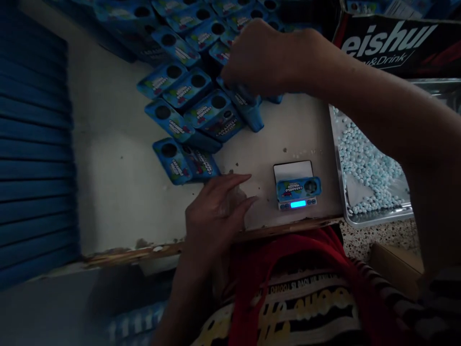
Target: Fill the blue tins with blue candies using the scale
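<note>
My right hand [257,60] reaches over a cluster of small blue candy boxes [212,113] printed "Caramelo Macizo". Its curled fingers, partly hidden, close down on a tilted blue candy box [254,115] at the cluster's near right side. My left hand [216,206] is open near the table's front edge, thumb and fingers apart with nothing between them. Just beyond it stands the nearest box of the group [175,161]. To the right, another blue candy box [298,188] rests on a small digital scale [293,168] with a lit blue display.
A metal tray [378,220] with pale blue and white candies [367,158] lies at the right, a white scoop-like piece among them. A black printed carton [396,45] stands behind it. Stacked blue pieces [36,158] line the left side of the worn white table [118,192].
</note>
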`<state>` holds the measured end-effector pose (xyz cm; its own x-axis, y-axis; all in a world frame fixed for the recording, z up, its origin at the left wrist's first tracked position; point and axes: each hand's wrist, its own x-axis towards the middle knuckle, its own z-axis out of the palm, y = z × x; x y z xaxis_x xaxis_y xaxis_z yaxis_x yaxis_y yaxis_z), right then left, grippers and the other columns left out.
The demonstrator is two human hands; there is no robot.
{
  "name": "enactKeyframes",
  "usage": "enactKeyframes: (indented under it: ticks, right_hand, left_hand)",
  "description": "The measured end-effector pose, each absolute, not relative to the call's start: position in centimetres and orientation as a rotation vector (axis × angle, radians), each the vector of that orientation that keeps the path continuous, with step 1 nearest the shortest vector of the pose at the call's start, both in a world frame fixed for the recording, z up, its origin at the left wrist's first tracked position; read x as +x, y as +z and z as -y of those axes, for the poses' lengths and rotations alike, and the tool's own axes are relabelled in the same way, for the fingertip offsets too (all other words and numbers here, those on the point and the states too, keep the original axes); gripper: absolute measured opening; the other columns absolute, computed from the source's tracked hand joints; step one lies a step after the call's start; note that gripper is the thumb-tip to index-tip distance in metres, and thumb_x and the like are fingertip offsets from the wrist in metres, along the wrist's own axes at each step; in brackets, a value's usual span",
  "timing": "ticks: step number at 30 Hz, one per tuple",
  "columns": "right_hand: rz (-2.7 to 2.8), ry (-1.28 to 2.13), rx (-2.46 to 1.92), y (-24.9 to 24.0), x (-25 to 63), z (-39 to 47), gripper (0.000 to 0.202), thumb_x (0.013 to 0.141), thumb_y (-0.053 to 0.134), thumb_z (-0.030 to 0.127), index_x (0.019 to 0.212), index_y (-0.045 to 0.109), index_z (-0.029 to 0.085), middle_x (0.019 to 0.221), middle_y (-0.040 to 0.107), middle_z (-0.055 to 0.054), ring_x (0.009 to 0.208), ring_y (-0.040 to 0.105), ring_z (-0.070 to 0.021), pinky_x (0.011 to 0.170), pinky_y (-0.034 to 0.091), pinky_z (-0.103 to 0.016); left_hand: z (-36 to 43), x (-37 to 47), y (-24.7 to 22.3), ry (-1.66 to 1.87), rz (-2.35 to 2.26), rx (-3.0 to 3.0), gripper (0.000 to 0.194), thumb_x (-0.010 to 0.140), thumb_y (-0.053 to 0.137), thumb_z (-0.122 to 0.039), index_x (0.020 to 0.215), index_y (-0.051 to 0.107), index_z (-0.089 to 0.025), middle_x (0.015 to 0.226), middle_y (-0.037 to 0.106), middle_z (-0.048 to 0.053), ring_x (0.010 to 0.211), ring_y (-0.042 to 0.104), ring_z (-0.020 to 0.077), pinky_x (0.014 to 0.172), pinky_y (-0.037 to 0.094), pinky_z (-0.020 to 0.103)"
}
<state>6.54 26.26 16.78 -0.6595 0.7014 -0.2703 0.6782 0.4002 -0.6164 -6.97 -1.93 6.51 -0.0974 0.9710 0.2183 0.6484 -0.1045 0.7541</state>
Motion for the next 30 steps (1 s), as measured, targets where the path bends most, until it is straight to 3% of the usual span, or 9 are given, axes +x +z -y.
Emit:
enactKeyframes:
  ticks: [3, 5, 9, 11, 15, 21, 25, 27, 30]
  right_hand:
    - [2.852, 0.771, -0.916, 16.9, 7.7, -24.6, 0.044, 0.086, 0.063, -0.019, 0.050, 0.049, 0.003, 0.048, 0.035, 0.007, 0.120, 0.073, -0.0105, 0.060, 0.003, -0.009]
    - [2.787, 0.731, -0.973, 17.2, 9.2, -23.2, 0.052, 0.084, 0.075, -0.016, 0.048, 0.045, 0.007, 0.046, 0.036, 0.007, 0.117, 0.073, -0.0103, 0.058, 0.010, -0.008]
    - [2.689, 0.540, -1.204, 18.2, 13.7, -20.6, 0.057, 0.089, 0.087, -0.006, 0.053, 0.047, 0.014, 0.060, 0.059, 0.003, 0.123, 0.076, -0.0223, 0.065, 0.035, -0.016]
    - [2.675, 0.371, -1.274, 18.3, 16.3, -19.1, 0.058, 0.090, 0.089, -0.002, 0.056, 0.047, 0.018, 0.059, 0.057, 0.000, 0.110, 0.079, -0.0260, 0.070, 0.043, -0.024]
    - [2.656, 0.138, -1.401, 17.2, 20.4, -15.1, 0.050, 0.093, 0.087, 0.008, 0.063, 0.050, 0.023, 0.054, 0.048, -0.002, 0.081, 0.073, -0.0267, 0.070, 0.038, -0.035]
    - [2.858, 0.218, -1.386, 15.0, 22.1, -7.7, 0.013, 0.107, 0.068, 0.022, 0.096, 0.074, 0.025, 0.080, 0.080, -0.010, 0.069, 0.069, -0.0256, 0.063, 0.027, -0.037]
    - [2.930, 0.185, -1.252, 13.4, 22.4, -5.2, 0.023, 0.103, 0.060, 0.009, 0.105, 0.077, 0.025, 0.091, 0.085, -0.013, 0.078, 0.078, -0.0306, 0.061, 0.035, -0.038]
    - [2.904, 0.185, -1.258, 12.3, 22.9, -5.0, 0.027, 0.101, 0.059, 0.008, 0.104, 0.079, 0.028, 0.088, 0.085, -0.012, 0.078, 0.081, -0.0327, 0.060, 0.043, -0.038]
    - [2.728, 0.424, -1.239, 10.8, 24.7, -5.3, 0.026, 0.108, 0.062, 0.028, 0.120, 0.084, 0.034, 0.098, 0.090, -0.010, 0.080, 0.086, -0.0368, 0.059, 0.057, -0.040]
  left_hand:
    - [1.7, -6.6, 6.9, 1.078, -1.712, 1.781, 0.044, 0.098, 0.090, -0.046, 0.139, 0.080, -0.032, 0.132, 0.081, 0.006, 0.122, 0.079, 0.0289, 0.107, 0.067, 0.041]
    - [1.2, -5.8, 6.8, 1.076, -1.654, 1.827, 0.054, 0.096, 0.092, -0.048, 0.144, 0.076, -0.031, 0.138, 0.079, 0.007, 0.128, 0.076, 0.0305, 0.111, 0.066, 0.044]
    - [-1.0, -2.3, 6.1, 1.016, -1.560, 2.010, 0.074, 0.085, 0.103, -0.041, 0.150, 0.070, -0.028, 0.146, 0.074, 0.010, 0.136, 0.071, 0.0339, 0.120, 0.060, 0.048]
    - [-2.1, -0.3, 6.1, 0.950, -1.494, 2.110, 0.069, 0.085, 0.102, -0.029, 0.147, 0.072, -0.025, 0.140, 0.076, 0.011, 0.133, 0.072, 0.0335, 0.119, 0.060, 0.047]
    - [-1.4, 0.3, 7.7, 0.927, -1.479, 2.195, 0.045, 0.093, 0.089, -0.016, 0.135, 0.077, -0.024, 0.124, 0.080, 0.009, 0.122, 0.076, 0.0311, 0.108, 0.063, 0.041]
    - [4.9, -10.6, 9.9, 1.202, -1.922, 2.020, 0.039, 0.089, 0.094, -0.039, 0.124, 0.079, -0.028, 0.113, 0.082, 0.003, 0.100, 0.078, 0.0270, 0.093, 0.065, 0.037]
    - [4.8, -20.1, 10.9, 1.267, -2.318, 1.753, 0.054, 0.071, 0.105, -0.036, 0.118, 0.080, -0.024, 0.104, 0.082, -0.002, 0.089, 0.074, 0.0218, 0.079, 0.060, 0.028]
    - [1.9, -24.3, 12.3, 1.328, -2.367, 1.664, 0.061, 0.067, 0.108, -0.028, 0.120, 0.079, -0.019, 0.109, 0.082, -0.002, 0.097, 0.076, 0.0203, 0.087, 0.062, 0.027]
    - [-5.6, -29.6, 15.8, 1.421, -2.361, 1.633, 0.061, 0.079, 0.104, -0.019, 0.131, 0.072, -0.011, 0.126, 0.082, -0.002, 0.117, 0.076, 0.0180, 0.111, 0.062, 0.029]
